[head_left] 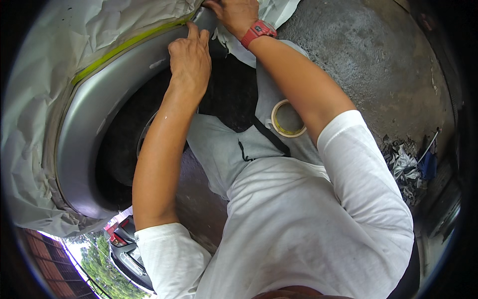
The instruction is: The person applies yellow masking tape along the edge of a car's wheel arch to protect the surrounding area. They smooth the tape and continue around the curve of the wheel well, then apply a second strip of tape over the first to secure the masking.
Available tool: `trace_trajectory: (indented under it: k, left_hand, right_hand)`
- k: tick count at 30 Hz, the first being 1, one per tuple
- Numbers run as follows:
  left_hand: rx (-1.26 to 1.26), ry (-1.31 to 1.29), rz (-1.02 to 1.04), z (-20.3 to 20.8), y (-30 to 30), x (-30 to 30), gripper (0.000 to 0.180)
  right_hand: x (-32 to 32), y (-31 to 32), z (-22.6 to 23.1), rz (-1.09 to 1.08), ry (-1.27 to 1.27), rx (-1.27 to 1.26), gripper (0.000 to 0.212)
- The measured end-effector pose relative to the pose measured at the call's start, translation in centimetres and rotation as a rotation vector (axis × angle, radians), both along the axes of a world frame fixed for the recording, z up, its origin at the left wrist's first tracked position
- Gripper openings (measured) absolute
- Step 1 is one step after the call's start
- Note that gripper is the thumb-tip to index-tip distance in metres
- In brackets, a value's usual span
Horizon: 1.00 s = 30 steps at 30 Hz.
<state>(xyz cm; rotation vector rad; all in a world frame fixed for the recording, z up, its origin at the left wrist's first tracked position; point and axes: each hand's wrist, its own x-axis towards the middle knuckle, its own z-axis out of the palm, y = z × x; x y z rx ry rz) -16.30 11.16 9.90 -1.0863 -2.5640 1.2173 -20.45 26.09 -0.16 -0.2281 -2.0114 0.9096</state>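
Observation:
My left hand (190, 57) is at the upper part of a silver wheel arch (79, 144). Its index finger is stretched out against the end of a yellow-green tape strip (127, 47) along the arch's edge, and nothing shows in its grasp. Just beyond, my right hand (236, 15), with a red watch (259, 32) on the wrist, touches the arch and the pale masking paper (239, 50). The frame's top edge cuts off part of that hand, so its grip is hidden. By my right forearm, a roll of masking tape (289, 134) rests against my grey trousers.
Crinkled masking paper (30, 149) covers the bodywork around the arch. Inside the arch is a dark wheel well (119, 149). Stained concrete floor (368, 60) lies to the right, with a heap of scraps (406, 164). A dark car (132, 254) stands outside at lower left.

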Motion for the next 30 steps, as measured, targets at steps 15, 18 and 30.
trace_trajectory:
  k: [15, 18, 30]
  left_hand:
    - [0.105, -0.054, 0.069, -1.3, 0.8, -1.3, 0.045]
    - [0.157, -0.085, 0.109, -1.4, 1.4, -1.3, 0.047]
    - [1.081, -0.711, 0.353, -3.5, -1.5, 8.6, 0.038]
  right_hand:
    - [3.3, 1.1, -4.5, 0.187, -0.165, -0.619, 0.018]
    - [6.0, 4.6, -3.1, 0.491, -0.237, -0.950, 0.017]
    - [25.1, 6.5, 4.9, 0.806, -0.744, 0.046, 0.017]
